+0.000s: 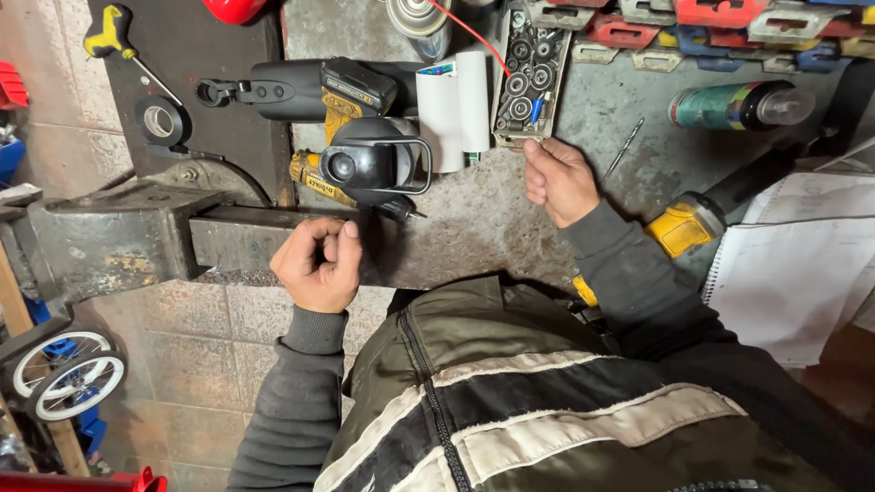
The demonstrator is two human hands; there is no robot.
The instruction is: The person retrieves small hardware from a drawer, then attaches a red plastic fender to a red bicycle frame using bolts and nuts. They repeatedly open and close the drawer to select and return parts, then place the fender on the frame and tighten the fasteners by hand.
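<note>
Left hand (319,264) is curling shut at the steel bench edge (273,239), right hand (556,179) is pinching closed beside the box of small bearings (529,77); contents not visible, though such bearings are likely hard, slick, and best pinched by the rim.

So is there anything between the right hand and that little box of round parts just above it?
Nothing visible. The right hand sits just below the open box of round metal parts, with only bare grey benchtop between them. A drill bit lies off to the side.

Only open bit of counter (492,228) is the bare patch between the two hands. The black tool (374,164), white roll (456,109) and parts box (529,77) crowd the back, and a yellow drill (684,228) blocks the right.
</note>
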